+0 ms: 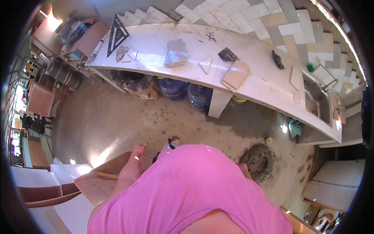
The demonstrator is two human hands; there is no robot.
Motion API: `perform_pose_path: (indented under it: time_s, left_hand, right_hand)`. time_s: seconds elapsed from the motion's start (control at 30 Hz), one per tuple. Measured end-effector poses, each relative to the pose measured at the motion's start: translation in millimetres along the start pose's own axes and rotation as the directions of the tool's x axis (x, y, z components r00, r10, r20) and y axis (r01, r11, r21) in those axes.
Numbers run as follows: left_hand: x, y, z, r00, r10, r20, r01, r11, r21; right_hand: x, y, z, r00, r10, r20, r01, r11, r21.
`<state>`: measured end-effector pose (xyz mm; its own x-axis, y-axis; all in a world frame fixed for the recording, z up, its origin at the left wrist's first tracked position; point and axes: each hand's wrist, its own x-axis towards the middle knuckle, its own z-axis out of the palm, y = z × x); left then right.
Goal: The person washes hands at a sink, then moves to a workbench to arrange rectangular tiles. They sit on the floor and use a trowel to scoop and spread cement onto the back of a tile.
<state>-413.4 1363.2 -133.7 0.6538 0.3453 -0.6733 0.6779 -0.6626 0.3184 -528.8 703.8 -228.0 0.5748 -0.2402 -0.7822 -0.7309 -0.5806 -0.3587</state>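
Observation:
My left hand [140, 149] hangs low beside my pink shirt, above a brown wooden board [91, 182]. Its fingers look loosely bent, and I see nothing held in them. Of my right side only a bit of bare skin [244, 171] shows past the shirt; the hand itself is hidden. Close by that side, a heap of wet grey mortar [258, 160] lies on the floor. Ahead stands a long white counter [152, 43]. On it rest a black set square [118, 36], stacked grey tile pieces [176, 51], beige tiles [236, 75] and a dark tile piece [228, 54].
Large blue water jugs [200, 96] stand under the counter. A steel sink [314, 99] is set into its right end. Tiles in a slanted pattern [249, 19] cover the wall behind. To the left are wooden cabinets [41, 99], and a yellow stick [107, 176] lies on the board.

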Motion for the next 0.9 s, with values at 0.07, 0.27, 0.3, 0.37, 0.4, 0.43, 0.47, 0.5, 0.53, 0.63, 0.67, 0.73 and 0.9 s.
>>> perform_pose_path:
  time_s: [0.07, 0.27, 0.3, 0.37, 0.4, 0.43, 0.47, 0.5, 0.53, 0.63, 0.67, 0.73, 0.9]
  left_hand:
    - [3, 23, -6, 1.000, -0.006, -0.005, 0.005, 0.999, -0.045]
    - [31, 12, -21, 0.990, -0.053, -0.128, 0.049, 0.998, -0.037]
    - [41, 9, -20, 0.989, -0.064, -0.130, 0.057, 0.997, -0.056]
    - [68, 3, -21, 0.990, -0.065, -0.125, 0.057, 0.996, -0.068]
    - [85, -3, -23, 0.991, -0.060, -0.122, 0.053, 0.997, -0.060]
    - [99, -7, -26, 0.991, -0.057, -0.118, 0.052, 0.997, -0.051]
    - [110, -7, -29, 0.991, -0.037, -0.125, 0.031, 0.998, -0.057]
    - [121, -5, -33, 0.991, -0.014, -0.130, 0.006, 0.998, -0.061]
    - [132, -5, -44, 0.989, 0.009, -0.150, -0.017, 0.998, -0.057]
    - [180, -42, -74, 0.992, -0.027, -0.127, 0.005, 0.987, -0.163]
    - [190, -40, -79, 0.990, -0.026, -0.141, 0.002, 0.986, -0.169]
    - [196, -21, -107, 0.986, -0.008, -0.166, -0.022, 0.984, -0.178]
    - [231, -5, -187, 0.960, 0.087, -0.268, -0.139, 0.973, -0.182]
  right_hand:
    - [46, 4, 1, 0.946, -0.324, -0.020, 0.308, 0.915, -0.262]
    - [9, -198, -36, 0.947, -0.312, -0.071, 0.302, 0.945, -0.128]
    - [-4, -234, -43, 0.924, -0.374, -0.084, 0.362, 0.923, -0.127]
    - [-25, -297, -54, 0.853, -0.498, -0.157, 0.482, 0.867, -0.129]
    - [-29, -325, -56, 0.802, -0.559, -0.211, 0.543, 0.829, -0.134]
    - [-35, -355, -60, 0.779, -0.587, -0.222, 0.576, 0.809, -0.119]
    - [-41, -384, -65, 0.756, -0.610, -0.236, 0.604, 0.790, -0.105]
    - [-46, -412, -68, 0.734, -0.630, -0.255, 0.630, 0.771, -0.091]
    - [-46, -440, -69, 0.706, -0.644, -0.294, 0.646, 0.756, -0.105]
    - [-38, -529, -62, 0.630, -0.680, -0.375, 0.661, 0.723, -0.202]
    - [-29, -554, -61, 0.609, -0.680, -0.409, 0.632, 0.727, -0.268]
    - [-16, -593, -62, 0.539, -0.687, -0.488, 0.620, 0.715, -0.323]
    - [41, -690, -57, 0.419, -0.713, -0.562, 0.539, 0.694, -0.478]
